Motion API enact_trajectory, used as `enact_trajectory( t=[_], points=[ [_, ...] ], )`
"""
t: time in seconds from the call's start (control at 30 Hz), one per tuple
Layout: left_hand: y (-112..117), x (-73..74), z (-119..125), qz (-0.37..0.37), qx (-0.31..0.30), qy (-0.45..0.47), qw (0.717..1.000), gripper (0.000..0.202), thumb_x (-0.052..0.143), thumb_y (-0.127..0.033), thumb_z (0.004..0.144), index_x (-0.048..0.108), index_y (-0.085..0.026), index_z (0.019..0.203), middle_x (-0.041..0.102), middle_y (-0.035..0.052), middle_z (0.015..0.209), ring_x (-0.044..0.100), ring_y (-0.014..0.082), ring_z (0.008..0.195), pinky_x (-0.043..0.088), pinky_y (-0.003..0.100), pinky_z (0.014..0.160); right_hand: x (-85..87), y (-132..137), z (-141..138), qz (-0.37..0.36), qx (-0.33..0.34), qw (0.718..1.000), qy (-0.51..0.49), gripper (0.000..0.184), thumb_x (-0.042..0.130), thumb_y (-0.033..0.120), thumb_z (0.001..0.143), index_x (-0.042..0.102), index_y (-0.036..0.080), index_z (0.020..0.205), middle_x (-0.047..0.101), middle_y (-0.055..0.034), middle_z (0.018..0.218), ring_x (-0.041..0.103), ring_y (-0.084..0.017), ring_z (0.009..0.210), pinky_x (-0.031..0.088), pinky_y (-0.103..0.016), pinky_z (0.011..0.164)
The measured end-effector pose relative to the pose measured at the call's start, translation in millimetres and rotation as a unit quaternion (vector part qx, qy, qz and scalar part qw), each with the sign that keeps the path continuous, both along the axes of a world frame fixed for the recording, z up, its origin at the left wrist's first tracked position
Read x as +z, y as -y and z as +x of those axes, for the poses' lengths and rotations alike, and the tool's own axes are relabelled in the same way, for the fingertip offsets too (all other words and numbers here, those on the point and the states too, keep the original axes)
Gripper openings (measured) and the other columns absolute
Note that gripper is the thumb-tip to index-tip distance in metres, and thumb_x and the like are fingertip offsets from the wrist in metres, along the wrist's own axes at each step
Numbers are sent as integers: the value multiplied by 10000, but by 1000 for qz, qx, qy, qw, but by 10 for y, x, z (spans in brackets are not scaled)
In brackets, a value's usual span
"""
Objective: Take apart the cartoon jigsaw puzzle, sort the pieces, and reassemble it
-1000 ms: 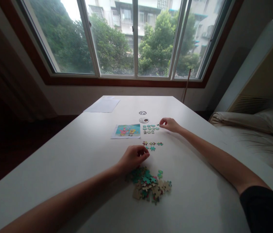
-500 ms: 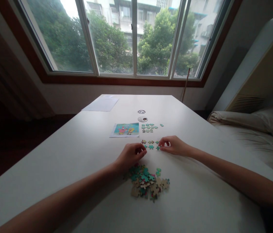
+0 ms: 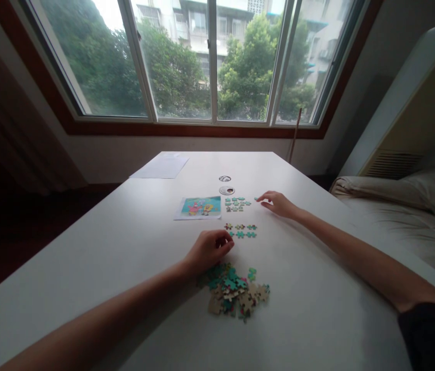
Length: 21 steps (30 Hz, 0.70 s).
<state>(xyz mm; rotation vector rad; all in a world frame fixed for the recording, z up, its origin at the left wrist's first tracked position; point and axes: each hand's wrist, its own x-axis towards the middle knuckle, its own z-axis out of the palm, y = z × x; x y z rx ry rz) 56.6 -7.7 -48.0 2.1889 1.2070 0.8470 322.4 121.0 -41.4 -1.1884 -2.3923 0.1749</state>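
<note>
My left hand (image 3: 210,250) rests on the table with curled fingers and the thumb close to the index finger. Its fingertips lie beside the left end of two short rows of jigsaw pieces (image 3: 240,234), partly covering the end piece; whatever is in the fingers is hidden. Farther off on the right, my right hand (image 3: 279,204) stretches out with fingers apart. Its index fingertip is at a single small jigsaw piece (image 3: 256,199), perhaps touching it. Close to me lies a heap of loose jigsaw pieces (image 3: 236,293), some green side up, some plain beige backs.
A colourful cartoon picture sheet (image 3: 201,207) lies left of another group of jigsaw pieces (image 3: 235,203). Behind them are two round flat items (image 3: 227,190). White paper (image 3: 161,166) is at the table's far left corner. A pale sofa (image 3: 395,206) stands along the right.
My right hand has left the right end of the near rows, where a green jigsaw piece now lies, and has moved away from me to the single piece. My left hand has stayed put.
</note>
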Motion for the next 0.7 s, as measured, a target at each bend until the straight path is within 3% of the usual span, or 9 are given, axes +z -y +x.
enact_trajectory(
  t=[0.1,0.23,0.57,0.7],
  points=[
    [3,1,2,-1,-1,0,1000,154,517,-238,760,622,-134,716,504,-35,537,403,79,495,316,176,493,-109,-291,42,-3,-31,1000,4,236,508,129,761,660,163,938,630,-71,906,552,-125,688,440,-258,719],
    [0,-5,2,-5,-3,1,1000,155,514,-238,765,622,-136,723,502,-35,544,402,81,503,319,178,498,-191,-444,-72,-10,-57,998,13,238,498,137,762,666,153,930,631,-62,850,540,-122,681,422,-242,711],
    [14,12,-2,-12,2,6,1000,165,518,-252,761,627,-135,720,509,-33,546,403,81,500,313,177,486,-141,-481,-282,-46,-73,996,4,205,537,229,758,663,169,909,632,-31,812,527,-109,659,396,-217,655],
    [18,19,-6,-13,1,6,1000,172,518,-257,761,630,-135,719,505,-33,541,403,82,500,313,179,487,-75,-394,-284,-48,-74,996,-14,261,540,243,766,617,130,988,613,-59,859,515,-109,656,407,-235,657]
  ],
)
